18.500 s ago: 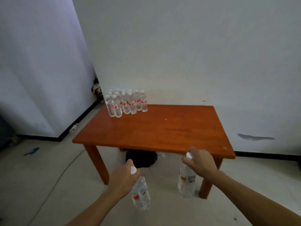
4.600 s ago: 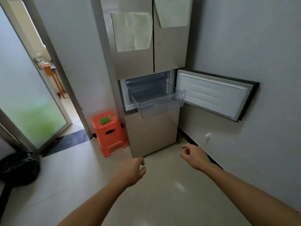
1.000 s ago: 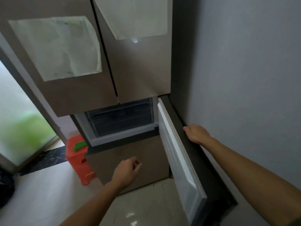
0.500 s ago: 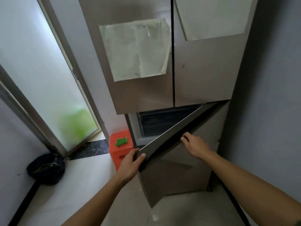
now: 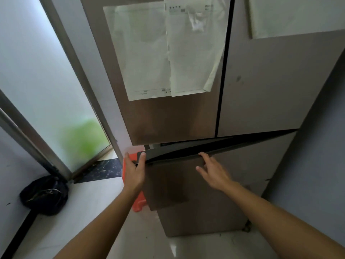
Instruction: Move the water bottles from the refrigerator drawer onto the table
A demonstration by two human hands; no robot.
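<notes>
We look down on the refrigerator point(image 5: 261, 86) from close in; its lower door point(image 5: 171, 184) stands ajar, hinged on the right, with a narrow dark wedge of gap along its top edge that widens toward the left. Our left hand point(image 5: 135, 171) grips the free left edge of that door near the top corner, the thumb on the near face and the fingers curled round behind the edge. Our right hand point(image 5: 214, 172) lies farther right on the same door, holding nothing, its fingers spread and fairly straight, the fingertips reaching the top edge and the thumb out to the left. The drawer and the water bottles are hidden; we cannot tell what lies behind the door. Two overlapping sheets of paper point(image 5: 164, 51) hang on the upper left door, and another sheet point(image 5: 295, 15) on the upper right door. An orange stool point(image 5: 138, 203) shows just behind the left hand, beside the refrigerator's left side; left of it rises a frosted glass door point(image 5: 46, 94) with a green blur behind it. A black bag point(image 5: 43, 195) sits on the pale floor point(image 5: 84, 212) at the near left, against the wall.
</notes>
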